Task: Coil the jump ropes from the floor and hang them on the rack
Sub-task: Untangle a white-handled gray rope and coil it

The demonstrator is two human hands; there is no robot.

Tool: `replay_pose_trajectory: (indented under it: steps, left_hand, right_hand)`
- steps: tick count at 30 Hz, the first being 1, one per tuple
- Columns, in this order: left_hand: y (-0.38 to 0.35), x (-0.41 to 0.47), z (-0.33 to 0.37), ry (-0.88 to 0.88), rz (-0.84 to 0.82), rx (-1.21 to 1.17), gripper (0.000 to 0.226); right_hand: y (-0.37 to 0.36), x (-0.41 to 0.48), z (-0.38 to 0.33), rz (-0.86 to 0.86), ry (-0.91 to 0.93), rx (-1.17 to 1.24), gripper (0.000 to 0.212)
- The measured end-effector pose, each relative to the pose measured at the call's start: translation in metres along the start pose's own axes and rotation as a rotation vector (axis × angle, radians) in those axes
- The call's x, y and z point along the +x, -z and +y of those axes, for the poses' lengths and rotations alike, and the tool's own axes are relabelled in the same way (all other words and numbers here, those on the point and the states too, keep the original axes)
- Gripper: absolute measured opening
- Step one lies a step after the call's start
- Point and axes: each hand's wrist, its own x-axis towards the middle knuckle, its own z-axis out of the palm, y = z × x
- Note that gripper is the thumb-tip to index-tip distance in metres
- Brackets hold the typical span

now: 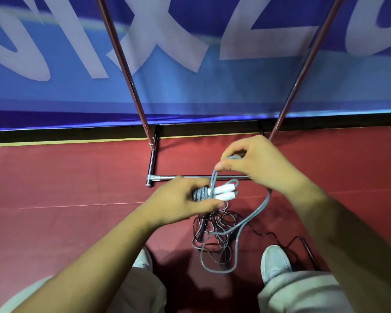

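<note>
The left hand [183, 197] is closed around the wound part of the gray jump rope [200, 193] together with its two white handles [224, 192], held just in front of the rack [201, 177], over its low front bar. The right hand [260, 163] pinches a bend of the same rope between thumb and fingertips, a little above that bar. The rest of the gray rope hangs from this pinch in long loose loops down to the floor [77, 177], on the person's side of the rack.

The step in hand looks like winding the free length round the bundle. To do it well, each turn should be laid tight beside the last, the left hand's grip kept firm so that the handles do not slip apart, and the slack drawn up slowly. The hanging loops lie across the black jump rope [202, 227], a tangle on the floor in front of the rack, and a quick pull could drag it along or knot the two.

No box, bin or bag shows. The rack alone is to carry the ropes; nothing hangs on its two slanting poles, and its upper bar is out of view, so what it holds cannot be told.
</note>
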Motion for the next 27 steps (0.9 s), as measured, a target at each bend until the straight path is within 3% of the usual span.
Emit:
replay_pose_trajectory:
  steps: [2,6,10,15,21,27]
  left_hand:
    - [0.004,-0.001,0.004,-0.03,0.004,-0.233,0.016]
    - [0.005,-0.002,0.008,-0.028,0.113,-0.476,0.016]
    - [0.008,0.002,0.005,0.025,0.206,-0.706,0.044]
    - [0.011,0.004,0.005,0.125,0.274,-0.877,0.034]
    - [0.016,0.007,0.004,0.229,0.352,-0.898,0.018]
    - [0.019,0.009,-0.004,0.305,0.489,-0.649,0.013]
  right_hand:
    - [0.002,0.004,0.006,0.019,-0.042,0.049,0.013]
    - [0.001,0.006,0.013,-0.063,-0.098,0.05,0.018]
    - [-0.003,0.004,0.015,-0.184,-0.169,0.109,0.016]
    - [-0.01,0.002,0.019,-0.278,-0.208,0.08,0.017]
    - [-0.008,0.0,0.019,-0.287,-0.233,0.049,0.014]
    - [-0.003,0.0,0.011,-0.214,-0.186,-0.024,0.005]
